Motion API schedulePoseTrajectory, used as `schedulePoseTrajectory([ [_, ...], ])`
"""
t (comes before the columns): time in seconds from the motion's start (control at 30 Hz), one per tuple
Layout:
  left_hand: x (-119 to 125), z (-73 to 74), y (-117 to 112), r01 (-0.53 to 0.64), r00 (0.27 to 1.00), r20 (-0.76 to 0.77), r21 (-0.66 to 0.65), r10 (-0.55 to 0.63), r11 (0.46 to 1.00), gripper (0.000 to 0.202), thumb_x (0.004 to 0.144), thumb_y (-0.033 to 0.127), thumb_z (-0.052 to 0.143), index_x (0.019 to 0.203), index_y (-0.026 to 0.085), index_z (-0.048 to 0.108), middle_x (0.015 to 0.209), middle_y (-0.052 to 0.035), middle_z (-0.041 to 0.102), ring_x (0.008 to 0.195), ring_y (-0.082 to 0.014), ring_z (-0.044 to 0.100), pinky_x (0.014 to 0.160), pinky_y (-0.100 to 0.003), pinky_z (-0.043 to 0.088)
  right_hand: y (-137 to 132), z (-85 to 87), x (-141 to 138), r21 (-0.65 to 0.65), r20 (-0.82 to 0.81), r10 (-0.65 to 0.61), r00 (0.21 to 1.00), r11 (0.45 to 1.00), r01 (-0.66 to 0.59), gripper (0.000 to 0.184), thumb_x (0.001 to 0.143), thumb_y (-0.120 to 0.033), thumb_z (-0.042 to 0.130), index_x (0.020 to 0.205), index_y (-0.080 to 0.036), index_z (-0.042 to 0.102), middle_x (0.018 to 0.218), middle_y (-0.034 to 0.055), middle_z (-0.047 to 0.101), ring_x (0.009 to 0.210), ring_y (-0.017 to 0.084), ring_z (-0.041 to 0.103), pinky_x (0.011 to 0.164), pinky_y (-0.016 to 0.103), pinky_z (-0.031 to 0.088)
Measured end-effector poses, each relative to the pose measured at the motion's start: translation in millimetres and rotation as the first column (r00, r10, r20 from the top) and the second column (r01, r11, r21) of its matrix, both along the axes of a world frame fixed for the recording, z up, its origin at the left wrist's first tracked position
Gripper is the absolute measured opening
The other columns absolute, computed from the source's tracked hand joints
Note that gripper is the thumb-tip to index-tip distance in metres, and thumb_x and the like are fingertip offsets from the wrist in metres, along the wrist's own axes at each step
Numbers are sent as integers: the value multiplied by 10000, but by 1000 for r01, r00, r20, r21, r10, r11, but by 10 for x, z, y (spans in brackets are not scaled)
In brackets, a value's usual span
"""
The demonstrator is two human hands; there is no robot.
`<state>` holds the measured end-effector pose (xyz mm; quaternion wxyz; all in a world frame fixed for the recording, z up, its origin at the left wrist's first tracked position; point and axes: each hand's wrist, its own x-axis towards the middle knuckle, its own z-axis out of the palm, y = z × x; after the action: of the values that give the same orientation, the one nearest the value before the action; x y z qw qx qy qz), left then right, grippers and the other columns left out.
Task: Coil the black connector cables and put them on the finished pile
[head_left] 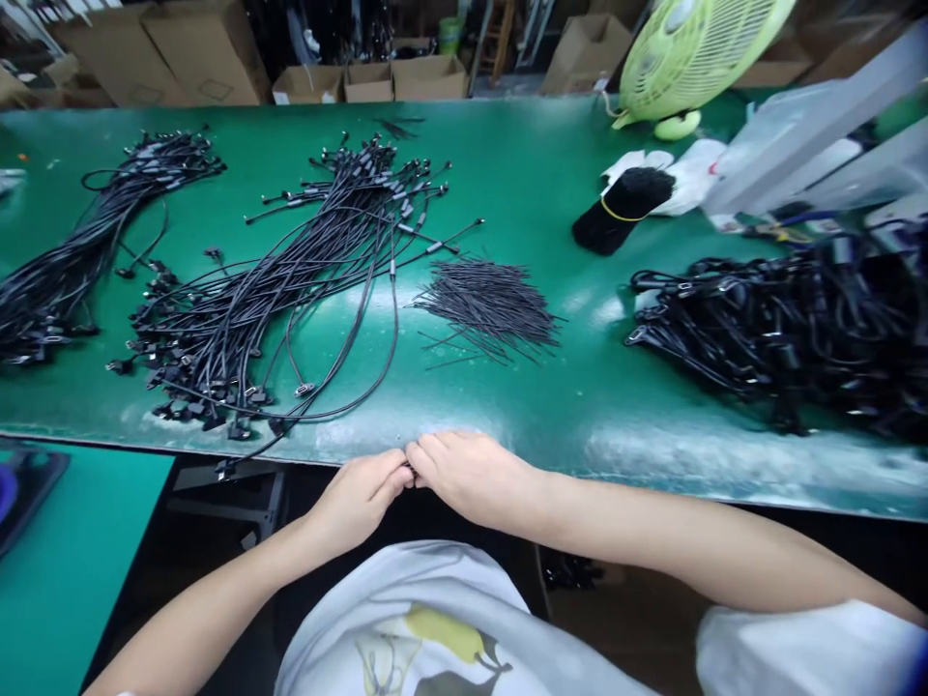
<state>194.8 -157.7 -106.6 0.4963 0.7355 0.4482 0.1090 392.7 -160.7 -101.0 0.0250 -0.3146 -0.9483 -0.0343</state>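
Observation:
My left hand (359, 495) and my right hand (468, 476) meet fingertip to fingertip at the near edge of the green table (551, 184). Both are closed in a pinch around something small and dark between them that I cannot make out. A spread pile of black cables with connectors (290, 280) lies just beyond my left hand, one cable looping down toward the table's edge. A loose heap of thin black ties (489, 307) lies straight ahead of my hands.
Another bundle of black cables (79, 242) lies at the far left, and a big tangled heap of cables (790, 329) at the right. A banded black bundle (622, 208), a green fan (696, 48) and cardboard boxes (369, 82) stand at the back.

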Motion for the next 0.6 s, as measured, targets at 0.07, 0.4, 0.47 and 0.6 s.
schedulePoseTrajectory([
  [0.07, 1, -3, 16, -5, 1000, -14, -18, 5, 1000, 274, 967, 331, 362, 752, 206, 477, 640, 38, 472, 607, -135, 441, 612, -262, 309, 43, -14, 30, 34, 24, 27, 999, 999, -28, 129, 927, -114, 378, 855, -177, 465, 726, 26, 523, 603, 167, 494, 510, 301, 282],
  [0.4, 16, 17, 30, -20, 994, -105, 145, 36, 989, 291, 961, 355, 356, 714, 214, 418, 672, 9, 482, 631, -161, 430, 627, -291, 284, 244, 49, 99, -231, -79, 48, 996, 971, -65, 246, 996, -278, 401, 886, -153, 582, 763, 40, 606, 654, 167, 554, 571, 299, 373],
  [0.47, -41, 41, 69, -81, 995, -54, 99, 86, 992, 294, 962, 367, 364, 746, 208, 484, 680, 8, 494, 647, -161, 454, 641, -287, 305, 405, 77, 293, -301, -263, -47, 964, 953, -35, 293, 1004, -362, 405, 971, -167, 621, 863, 50, 649, 780, 164, 601, 666, 291, 441],
  [0.6, -139, -4, 147, -326, 933, 120, -122, 340, 938, 315, 957, 416, 395, 801, 190, 547, 600, 41, 410, 585, -135, 407, 613, -271, 315, 895, -74, 855, -156, -482, -500, 720, 857, 491, 274, 994, -289, 415, 1076, -184, 655, 1101, 101, 650, 989, 202, 587, 841, 335, 460],
])
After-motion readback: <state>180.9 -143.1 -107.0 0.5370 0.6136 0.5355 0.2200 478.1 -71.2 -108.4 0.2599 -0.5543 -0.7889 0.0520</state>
